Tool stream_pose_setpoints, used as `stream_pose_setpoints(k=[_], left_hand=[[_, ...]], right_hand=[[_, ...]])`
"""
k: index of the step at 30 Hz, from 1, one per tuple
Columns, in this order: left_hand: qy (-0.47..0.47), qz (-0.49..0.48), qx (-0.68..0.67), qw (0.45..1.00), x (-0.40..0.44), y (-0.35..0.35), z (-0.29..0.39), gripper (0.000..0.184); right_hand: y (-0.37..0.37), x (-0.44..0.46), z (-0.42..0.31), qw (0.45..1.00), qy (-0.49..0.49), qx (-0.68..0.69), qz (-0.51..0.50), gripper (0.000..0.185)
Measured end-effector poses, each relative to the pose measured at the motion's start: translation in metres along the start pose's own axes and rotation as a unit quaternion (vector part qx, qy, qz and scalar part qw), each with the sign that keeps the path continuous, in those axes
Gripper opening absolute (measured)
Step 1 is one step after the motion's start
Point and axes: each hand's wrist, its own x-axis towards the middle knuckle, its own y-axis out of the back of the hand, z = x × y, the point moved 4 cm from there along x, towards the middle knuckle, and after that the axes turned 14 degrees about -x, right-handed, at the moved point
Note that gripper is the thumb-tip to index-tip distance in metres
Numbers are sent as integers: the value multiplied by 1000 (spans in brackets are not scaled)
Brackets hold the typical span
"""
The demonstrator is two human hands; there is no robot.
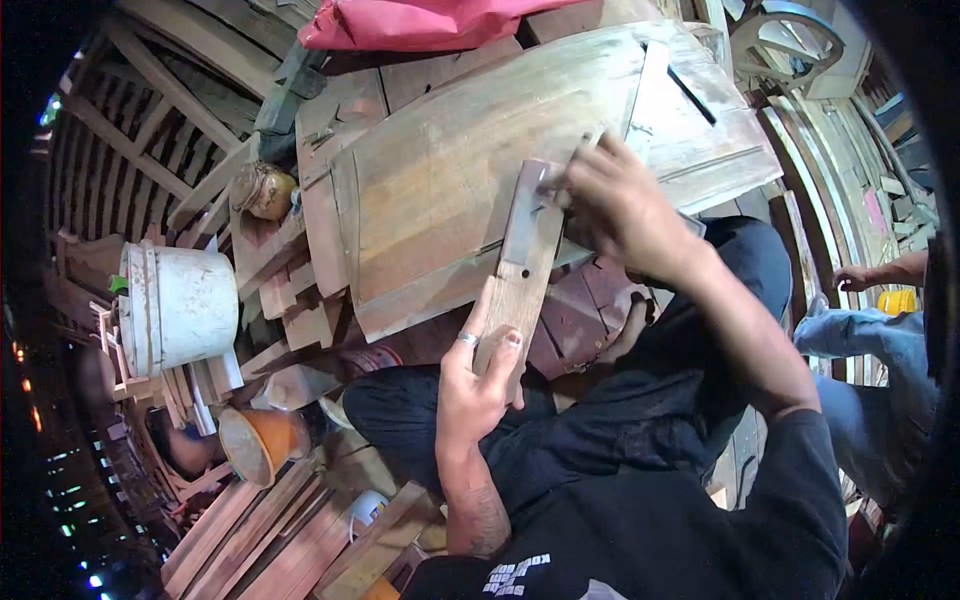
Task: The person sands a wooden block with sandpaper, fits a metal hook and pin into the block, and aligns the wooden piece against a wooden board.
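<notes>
My left hand [477, 385] is wrapped round the lower end of a wooden block [528, 285], thumb on top. The block slants up and away, with a small dark hole near its middle. Along its upper part lies a flat greyish-brown piece [524, 215]. At that upper end is my right hand [615, 200], its fingers curled and blurred by motion; what they hold, if anything, cannot be made out. Beneath and beyond the block lies a wide, curved wooden panel [430, 170] with a pale strip and a dark slot at its far right.
A white bucket [190, 305] and an orange container [255, 445] stand at the left. Planks [250, 530] lie at the lower left. Pink-red cloth [420, 22] is at the top. At the right, another person's hand [852, 279] shows near a yellow object [897, 301].
</notes>
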Motion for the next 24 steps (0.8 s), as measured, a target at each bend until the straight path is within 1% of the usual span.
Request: stream_pose_setpoints(k=[1, 2, 4, 5, 6, 8, 9, 10, 12, 13, 14, 15, 16, 17, 18, 19, 21, 22, 24], left_hand=[[-1, -5, 5, 1000, 0, 0, 1, 60], [-6, -12, 8, 1000, 3, -1, 4, 60], [-4, -21, -3, 1000, 5, -1, 3, 60], [-10, -20, -6, 1000, 6, -1, 1, 60], [-9, -16, -8, 1000, 4, 0, -2, 61], [15, -9, 5, 1000, 1, 0, 2, 61], [7, -11, 1, 1000, 2, 1, -1, 61], [-7, -16, -3, 1000, 4, 0, 0, 61], [-10, -9, -2, 1000, 5, -2, 2, 60], [-8, -13, -1, 1000, 5, -1, 1, 60], [0, -14, 2, 1000, 4, 1, -2, 59], [-27, -12, 31, 999, 6, 1, 0, 59], [-16, -7, 36, 999, 4, 2, -2, 59], [-7, -9, 19, 1000, 3, 2, -1, 60], [-5, -15, -1, 1000, 3, 0, 2, 60], [10, -9, 6, 1000, 2, -1, 6, 60], [-6, -15, -2, 1000, 6, -3, 8, 59], [-5, -14, -3, 1000, 4, -4, 6, 59], [11, -3, 5, 1000, 0, -2, 4, 59]], right_hand=[[-3, 1, 3, 998, -12, -9, 53, 41], [-6, 0, -2, 998, -11, -13, 57, 41], [-7, -11, -31, 986, 132, 23, 101, 37], [-16, -17, -39, 987, 139, 20, 77, 33], [-12, -13, -32, 987, 140, 22, 72, 33], [-3, 0, -6, 996, 17, -8, 82, 29], [-4, 4, 3, 998, -42, -27, 49, 31], [-5, 1, -2, 997, -43, -28, 50, 31], [-10, -9, -28, 992, 110, 40, 46, 30], [-11, -15, -43, 987, 121, 66, 87, 28], [-7, -12, -36, 987, 122, 67, 86, 28], [-2, -5, -20, 993, 76, 48, 73, 29], [-3, -2, -6, 998, 27, 31, 57, 29], [-7, 2, 3, 996, -9, -27, 85, 31], [-9, -2, -2, 996, -10, -27, 88, 31], [-12, -8, -14, 996, 32, 3, 80, 33], [-10, -19, -38, 991, 111, 34, 67, 34], [-11, -20, -35, 991, 110, 50, 62, 36], [-7, -8, -11, 991, 69, 17, 112, 39]])
